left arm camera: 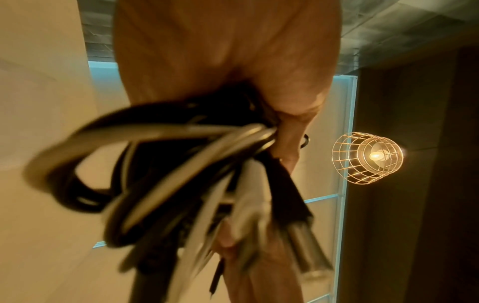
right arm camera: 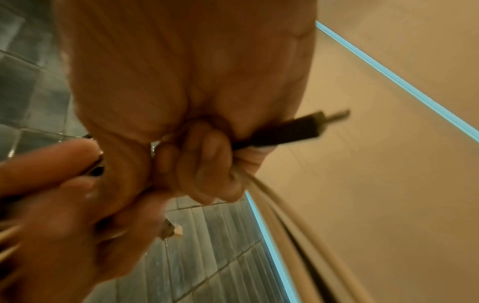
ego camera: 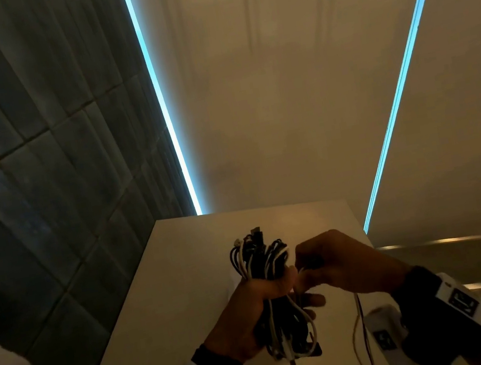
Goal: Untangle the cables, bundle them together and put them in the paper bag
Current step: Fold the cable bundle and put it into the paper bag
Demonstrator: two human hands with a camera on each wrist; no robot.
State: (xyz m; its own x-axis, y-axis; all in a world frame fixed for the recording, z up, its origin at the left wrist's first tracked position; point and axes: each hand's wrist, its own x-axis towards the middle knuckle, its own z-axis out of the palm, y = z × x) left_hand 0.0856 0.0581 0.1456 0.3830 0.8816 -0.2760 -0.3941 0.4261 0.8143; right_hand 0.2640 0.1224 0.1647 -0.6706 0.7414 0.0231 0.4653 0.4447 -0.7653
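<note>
- Two hands are in view over the desk (ego camera: pixel 143 296), both occupied; I report nearest first.
- My left hand (ego camera: pixel 250 319) holds the cable bundle (ego camera: pixel 265 277) around its middle, fingers and thumb curled round it. Black and white loops stand up above the fist; more loops and plug ends hang below it.
- From the left wrist view I see the same bundle (left arm camera: pixel 181 174) spilling out of the closed palm (left arm camera: pixel 228 51), blurred, with plug ends hanging down.
- My right hand (ego camera: pixel 340 261) sits just beside the left, touching the bundle's right side. Its fingers (right arm camera: pixel 207 160) are curled tight on a black plug (right arm camera: pixel 287 131) and pale cable strands (right arm camera: pixel 274 196) that run out of the fist.
- A thin cord (ego camera: pixel 360 331) hangs below the right hand toward the desk.
- The bundle is held above the pale desk surface, not resting on it.
- I cannot locate the paper bag in any view.
- Beyond the desk: a grey tiled wall (ego camera: pixel 19 157) on the left, beige panels with blue light strips (ego camera: pixel 166 115) ahead.
- A wire-cage lamp (left arm camera: pixel 368 157) is lit, seen in the left wrist view.
</note>
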